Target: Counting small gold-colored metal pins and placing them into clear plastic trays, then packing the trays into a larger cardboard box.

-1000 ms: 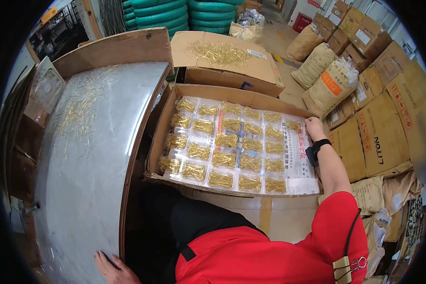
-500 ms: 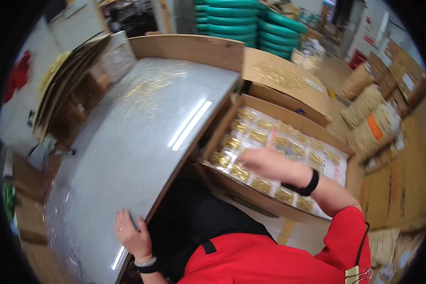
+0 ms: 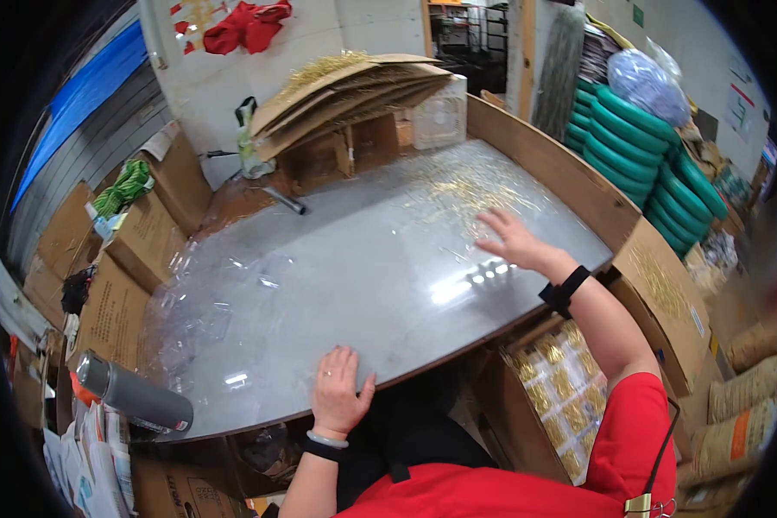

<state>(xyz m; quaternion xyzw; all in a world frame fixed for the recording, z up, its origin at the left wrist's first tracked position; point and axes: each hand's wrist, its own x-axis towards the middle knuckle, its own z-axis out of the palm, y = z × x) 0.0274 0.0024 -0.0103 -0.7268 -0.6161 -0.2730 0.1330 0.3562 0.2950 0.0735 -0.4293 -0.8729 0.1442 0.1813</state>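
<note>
My left hand lies flat on the near edge of the grey tabletop, fingers stretched out, holding nothing. Over the right part of the table reaches my right hand, fingers apart and nothing seen in them. Just beyond its fingertips is a loose scatter of thin gold-coloured pieces, too fine to make out singly. Below my right forearm, a carton holds rows of small clear bags of gold pieces.
Clear plastic bags lie along the table's left side, near a grey bottle. A dark tube rests farther back. Stacked cardboard sheets stand at the back, and a wooden board edges the far right. Green coils are piled beyond.
My right hand has moved from above the carton of bags to over the table, near the gold pieces. The view has turned left. My left hand still rests on the table edge.
</note>
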